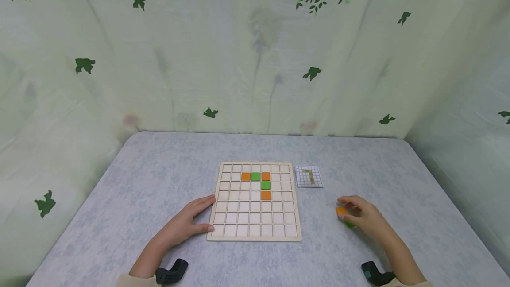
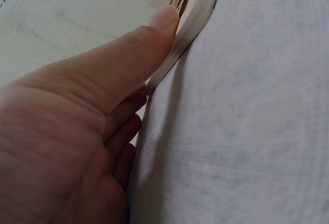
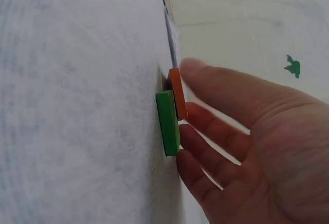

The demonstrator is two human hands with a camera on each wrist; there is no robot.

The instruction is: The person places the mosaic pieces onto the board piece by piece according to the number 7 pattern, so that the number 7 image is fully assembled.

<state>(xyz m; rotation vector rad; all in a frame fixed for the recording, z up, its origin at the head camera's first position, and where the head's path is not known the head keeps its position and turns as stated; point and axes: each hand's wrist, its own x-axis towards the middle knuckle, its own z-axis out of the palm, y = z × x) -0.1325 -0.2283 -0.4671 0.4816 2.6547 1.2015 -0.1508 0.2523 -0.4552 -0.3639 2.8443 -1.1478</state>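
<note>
A wooden grid board [image 1: 255,218] lies on the table with orange and green square tiles set in its upper cells: a row of orange, green [image 1: 256,176] and orange, then green and orange below the right one. My left hand [image 1: 189,220] rests against the board's left edge, thumb near the lower corner; the left wrist view shows the thumb on the rim. Right of the board, my right hand [image 1: 364,216] hovers over a loose orange tile [image 3: 178,93] and a green tile [image 3: 167,124]. Its thumb and fingers are spread about them, and the orange one partly overlaps the green.
A small pattern card [image 1: 309,176] with a printed grid and coloured squares lies beside the board's upper right edge. The grey-blue table [image 1: 171,158] meets a leaf-printed curtain [image 1: 239,56] at the back and sides.
</note>
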